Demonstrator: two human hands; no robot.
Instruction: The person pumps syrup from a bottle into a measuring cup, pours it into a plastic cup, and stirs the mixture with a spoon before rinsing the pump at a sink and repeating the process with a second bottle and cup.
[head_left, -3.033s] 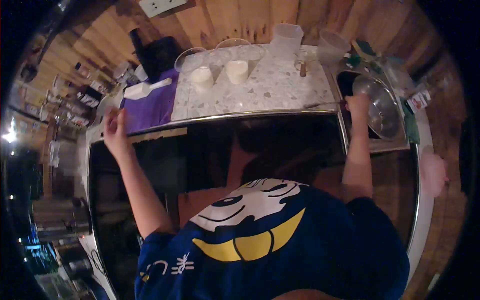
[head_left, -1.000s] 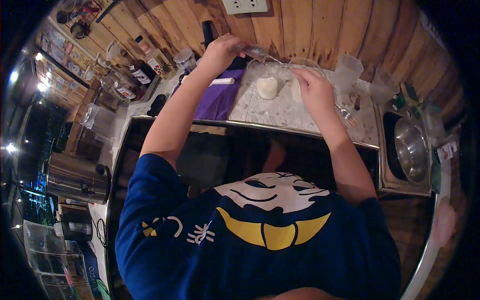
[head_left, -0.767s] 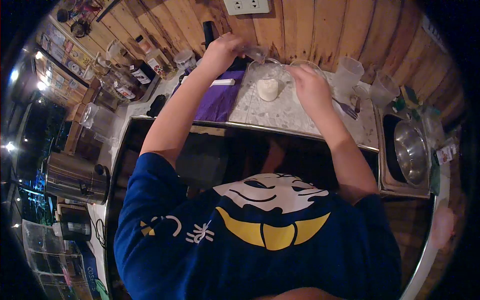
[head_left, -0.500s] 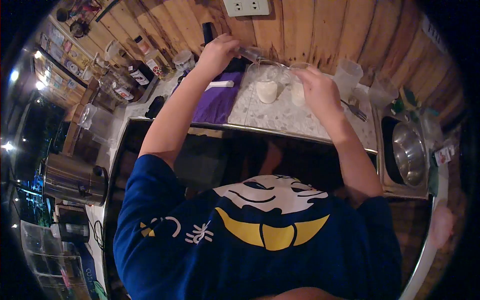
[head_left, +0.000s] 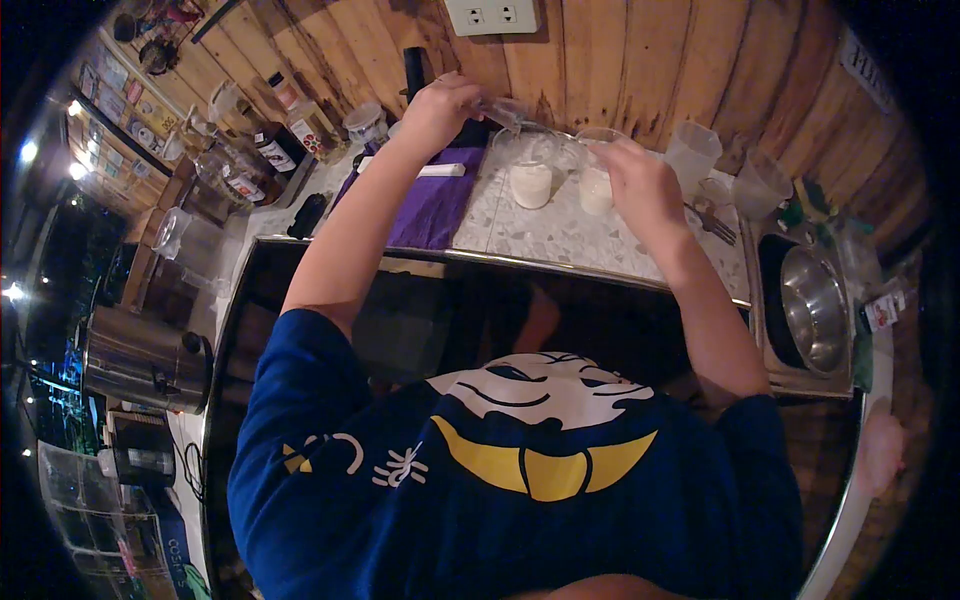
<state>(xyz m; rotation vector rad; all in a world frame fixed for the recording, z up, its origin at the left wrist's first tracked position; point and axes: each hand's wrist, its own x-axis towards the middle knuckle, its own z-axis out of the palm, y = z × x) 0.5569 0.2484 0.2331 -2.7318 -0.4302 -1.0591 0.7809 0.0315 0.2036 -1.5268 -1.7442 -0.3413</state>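
Closed around a small clear cup [head_left: 506, 110], my left hand [head_left: 443, 108] is raised at the back of the counter. The cup is tipped to the right, its mouth above a clear glass with white contents [head_left: 531, 186]. My right hand [head_left: 641, 183] has its fingers closed at the side of a second glass with white contents [head_left: 596, 190], right of the first. Both glasses stand upright on the speckled counter [head_left: 500, 232]. My right fingers partly cover the second glass.
A purple cloth [head_left: 425, 208] with a white-handled utensil [head_left: 440, 170] lies left of the glasses. Bottles [head_left: 312, 130] stand further left. At the right are a plastic jug [head_left: 693, 160], a fork [head_left: 716, 228] and a sink with a metal bowl [head_left: 815, 308].
The small cup in my left hand has tipped slightly further down. My right hand stays at the second glass, and the whole view has shifted a little.
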